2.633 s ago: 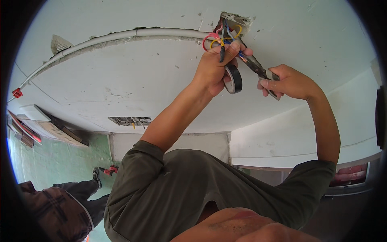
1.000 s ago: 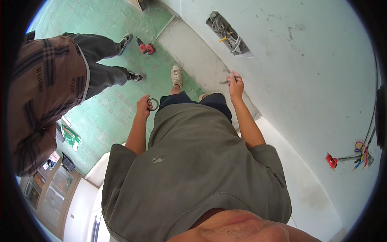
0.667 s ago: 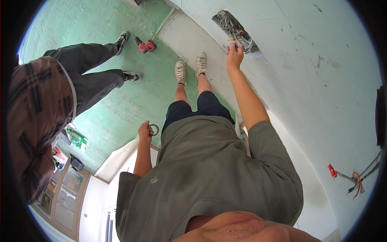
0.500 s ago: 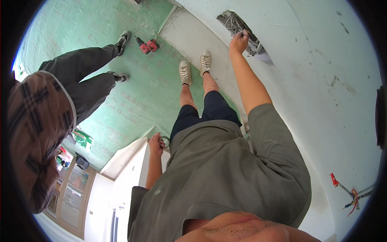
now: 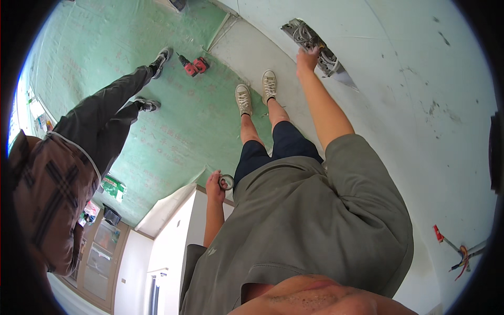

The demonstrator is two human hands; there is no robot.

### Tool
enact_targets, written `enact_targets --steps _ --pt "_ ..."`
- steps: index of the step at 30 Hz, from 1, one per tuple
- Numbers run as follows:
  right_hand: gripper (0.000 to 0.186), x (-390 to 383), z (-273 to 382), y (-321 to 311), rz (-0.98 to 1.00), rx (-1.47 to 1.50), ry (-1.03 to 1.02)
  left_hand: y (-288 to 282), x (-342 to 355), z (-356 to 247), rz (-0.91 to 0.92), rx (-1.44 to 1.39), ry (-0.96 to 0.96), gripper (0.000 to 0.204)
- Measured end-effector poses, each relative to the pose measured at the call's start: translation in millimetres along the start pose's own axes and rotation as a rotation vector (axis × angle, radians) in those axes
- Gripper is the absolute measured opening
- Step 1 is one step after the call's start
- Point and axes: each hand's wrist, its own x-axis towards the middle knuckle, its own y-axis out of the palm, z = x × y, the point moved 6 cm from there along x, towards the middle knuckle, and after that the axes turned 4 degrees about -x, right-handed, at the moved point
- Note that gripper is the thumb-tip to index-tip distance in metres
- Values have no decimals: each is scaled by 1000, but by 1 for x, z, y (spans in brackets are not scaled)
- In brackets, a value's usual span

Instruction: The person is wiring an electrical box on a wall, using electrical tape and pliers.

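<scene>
My right hand is raised to a long, narrow recess in the pale wall. Bundled grey wires fill this opening. The fingers are curled together at its near edge; whatever is pinched between them is too small to make out. Down beside my left hip, my left hand grips a roll of tape by its rim, and the ring's open centre shows.
A red cordless drill lies on the green floor sheeting. To the left stands another person in a checked top. More wires stick out of the wall at lower right. A white cabinet stands behind my left arm.
My right hand has shifted slightly toward the near side of the recess. My left hand has turned, showing more of the tape roll. The other person has moved a little to the left.
</scene>
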Motion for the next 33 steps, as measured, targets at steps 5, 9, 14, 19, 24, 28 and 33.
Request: enact_targets --steps 5,9,14,19,24,28,33 --pt "15 -105 0 -22 324 -159 92 58 1 -71 248 87 117 22" --pt "24 -222 73 -54 662 -119 211 172 -53 -142 597 170 243 30" --pt "25 -306 181 -119 778 388 147 305 -149 -160 1177 124 268 37" --pt "31 -330 230 -191 541 45 -383 357 -233 -129 1438 154 211 40" --pt "30 -341 229 -252 410 259 -382 357 -274 -91 1500 650 511 41" --pt "24 -356 246 -315 147 204 -621 361 -297 -54 1520 741 572 34" --pt "18 -367 249 -408 -76 26 -771 373 -381 -1 1510 866 1602 29"
